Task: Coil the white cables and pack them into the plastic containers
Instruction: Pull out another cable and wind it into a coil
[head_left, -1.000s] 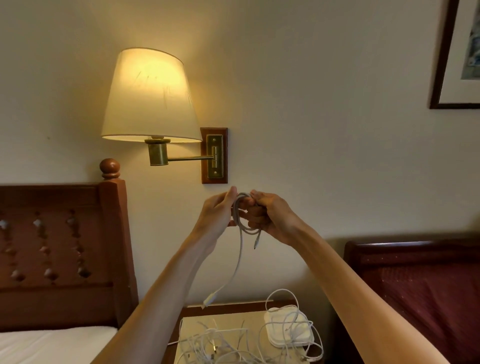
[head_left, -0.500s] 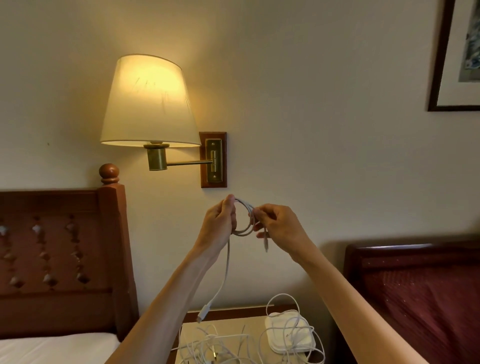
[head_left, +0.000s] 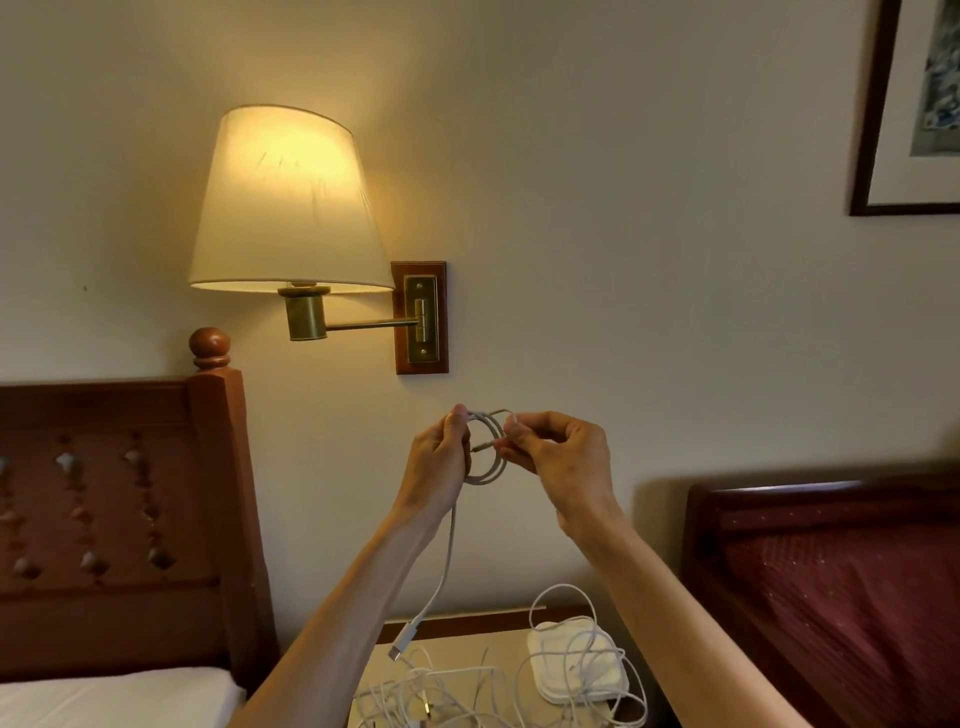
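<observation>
Up in front of the wall, just under the lamp, both hands are raised with a white cable between them. The left hand has its fingers curled round the coil — a few small loops bunched at its thumb side. The right hand sits just beside it at three o'clock, its fingers pinching the cable's short end by the small plug, which points back toward the left hand. From the coil a single strand hangs down toward six o'clock, ending in a white connector that dangles just above the table.

On the table, at the bottom of the view, lies a loose tangle of more white cables. At its three o'clock is a white container with a cable looping over and around it — I cannot tell whether anything is packed inside.

At nine o'clock of the table stands a wooden headboard with white bedding below it. At three o'clock there is a dark red bed. A framed picture hangs at the upper right.
</observation>
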